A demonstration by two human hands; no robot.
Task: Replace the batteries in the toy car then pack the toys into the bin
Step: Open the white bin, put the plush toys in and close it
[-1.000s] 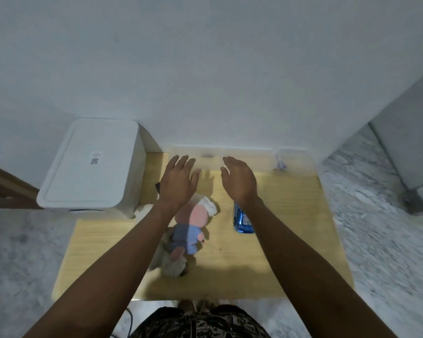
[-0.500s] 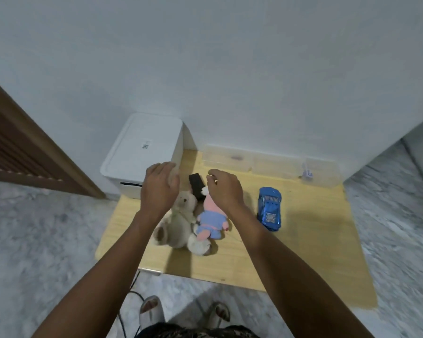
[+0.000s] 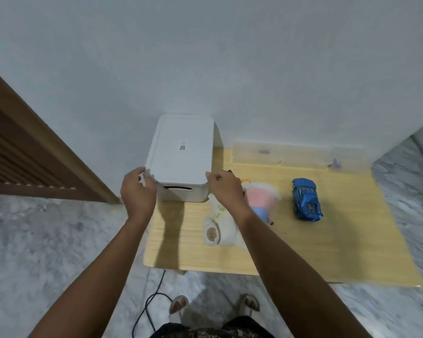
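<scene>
at the white bin's (image 3: 181, 159) front corners, the left hand (image 3: 138, 193) and right hand (image 3: 226, 189) curled onto its lid (image 3: 181, 152); lifting it evenly probably came next, the blue toy car (image 3: 306, 199) waiting.

Our two arms are bare from the lower edge of the view up to the wrists, with no sleeves, watches, bands or rings on them that we can see. Our left hand (image 3: 138, 193) and our right hand (image 3: 226, 191) are bare too, without gloves. At six o'clock, at the very bottom of the view, we wear a dark garment (image 3: 213, 331) with a mottled, camouflage-like pattern of black and grey-brown. Just above it our feet show in open, light-coloured sandals (image 3: 178, 304), toes uncovered, one at each side of that garment.
</scene>
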